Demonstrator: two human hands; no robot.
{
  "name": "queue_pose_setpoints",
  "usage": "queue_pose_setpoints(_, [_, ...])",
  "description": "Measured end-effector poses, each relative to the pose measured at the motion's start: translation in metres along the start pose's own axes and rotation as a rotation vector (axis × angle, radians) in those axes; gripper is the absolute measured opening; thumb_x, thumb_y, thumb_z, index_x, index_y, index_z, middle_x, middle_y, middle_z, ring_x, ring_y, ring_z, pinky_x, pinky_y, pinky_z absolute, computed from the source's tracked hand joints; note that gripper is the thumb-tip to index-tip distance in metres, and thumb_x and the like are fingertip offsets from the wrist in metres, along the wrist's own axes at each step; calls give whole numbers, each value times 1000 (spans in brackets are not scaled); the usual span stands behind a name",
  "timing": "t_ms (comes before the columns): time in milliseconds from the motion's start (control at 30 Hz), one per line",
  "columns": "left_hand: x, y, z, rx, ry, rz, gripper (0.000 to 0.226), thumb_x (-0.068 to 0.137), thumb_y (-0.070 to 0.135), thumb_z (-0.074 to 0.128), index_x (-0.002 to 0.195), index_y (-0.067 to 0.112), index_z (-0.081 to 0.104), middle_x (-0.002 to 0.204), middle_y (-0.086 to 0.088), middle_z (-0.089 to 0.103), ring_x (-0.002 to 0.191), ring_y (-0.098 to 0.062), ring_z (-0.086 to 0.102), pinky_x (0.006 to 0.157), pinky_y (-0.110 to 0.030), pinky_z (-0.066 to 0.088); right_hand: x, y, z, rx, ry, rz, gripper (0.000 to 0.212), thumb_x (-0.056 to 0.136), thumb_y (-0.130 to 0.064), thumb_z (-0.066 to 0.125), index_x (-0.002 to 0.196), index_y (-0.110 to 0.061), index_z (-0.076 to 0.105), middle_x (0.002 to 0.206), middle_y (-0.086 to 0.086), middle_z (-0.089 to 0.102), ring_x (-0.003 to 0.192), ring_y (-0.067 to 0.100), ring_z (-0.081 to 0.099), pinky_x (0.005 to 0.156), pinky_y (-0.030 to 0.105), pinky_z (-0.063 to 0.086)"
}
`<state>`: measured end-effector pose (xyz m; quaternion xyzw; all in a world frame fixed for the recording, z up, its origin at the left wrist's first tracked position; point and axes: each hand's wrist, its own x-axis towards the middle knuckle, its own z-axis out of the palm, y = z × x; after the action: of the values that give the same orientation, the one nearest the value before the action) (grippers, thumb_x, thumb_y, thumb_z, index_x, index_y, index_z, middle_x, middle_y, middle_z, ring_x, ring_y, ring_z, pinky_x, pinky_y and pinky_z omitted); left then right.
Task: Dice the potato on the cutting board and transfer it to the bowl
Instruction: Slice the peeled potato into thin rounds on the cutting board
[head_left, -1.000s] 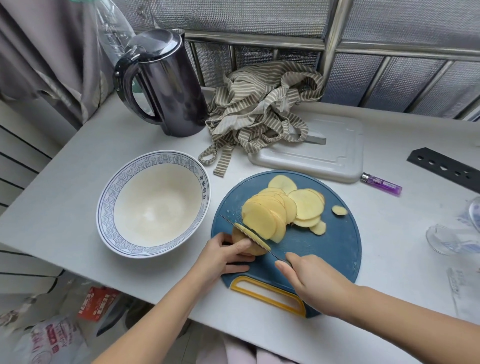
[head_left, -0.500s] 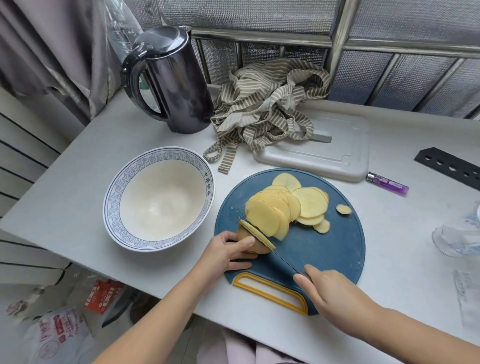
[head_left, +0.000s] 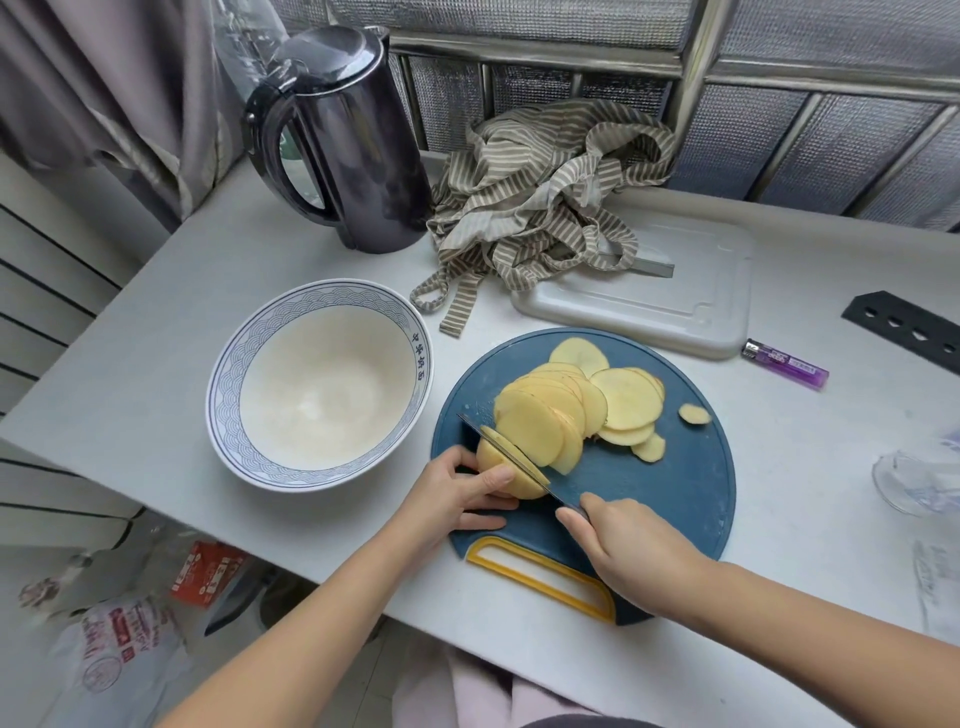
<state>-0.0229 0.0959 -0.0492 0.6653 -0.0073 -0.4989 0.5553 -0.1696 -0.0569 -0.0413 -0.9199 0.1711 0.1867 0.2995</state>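
left hand (head_left: 457, 496) grips smooth potato end (head_left: 491, 453), right hand (head_left: 634, 551) grips thin knife (head_left: 468, 422) on round board (head_left: 675, 478).

Bench top (head_left: 156, 322) is reading matt white and smooth; exact material unclear. Near the front edge, the cutting board (head_left: 675, 493) is showing matt blue plastic with a yellow plastic handle rim. The potato (head_left: 530, 431) on it is showing pale, smooth, moist-looking cut faces. The knife (head_left: 470, 424) blade is looking thin, dark and dull. Toward the left edge, the bowl (head_left: 223, 395) is gleaming like glazed ceramic. The kettle (head_left: 358, 145) at the back is reflecting light, glossy and dark. The striped cloth (head_left: 535, 192) is lying soft and crumpled. The white tray (head_left: 675, 312) is looking like satin plastic, the lighter (head_left: 787, 364) like translucent purple plastic. The wall panels (head_left: 831, 150) are glinting like quilted foil.
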Motion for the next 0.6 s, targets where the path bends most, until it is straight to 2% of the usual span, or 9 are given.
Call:
queue_pose_setpoints(333, [-2, 1, 4, 37, 14, 17, 37, 81, 27, 72, 99, 7, 46, 99, -18, 73, 91, -29, 72, 78, -43, 59, 14, -16, -9, -26, -8, -2, 46, 102, -51, 23, 85, -17, 49, 72, -2, 48, 71, 22, 51, 64, 35, 38])
queue_pose_setpoints(467, [-1, 5, 6, 37, 33, 2, 40, 80, 31, 73, 99, 8, 47, 99, -19, 72, 88, -29, 72, 75, -41, 59, 18, -10, -24, 127, -70, 0, 47, 101, -51, 27, 90, -12, 50, 72, 0, 52, 64, 16, 50, 59, 30, 35])
queue_pose_setpoints(533, [0, 7, 7, 32, 41, -4, 40, 82, 31, 72, 101, 7, 47, 98, -18, 72, 87, -29, 72, 74, -40, 59, 15, -9, -30, 215, -56, -22, 40, 98, -54, 34, 97, -15, 43, 72, 0, 53, 57, 15, 51, 52, 27, 40])
queue_pose_setpoints(600, [1, 8, 8, 26, 51, -16, 42, 83, 32, 72, 105, 6, 47, 97, -18, 72, 87, -29, 73, 74, -41, 60, 9, -10, -33, 310, -11, -50, 34, 96, -52, 43, 102, -20, 36, 71, 4, 54, 45, 17, 52, 42, 30, 44])
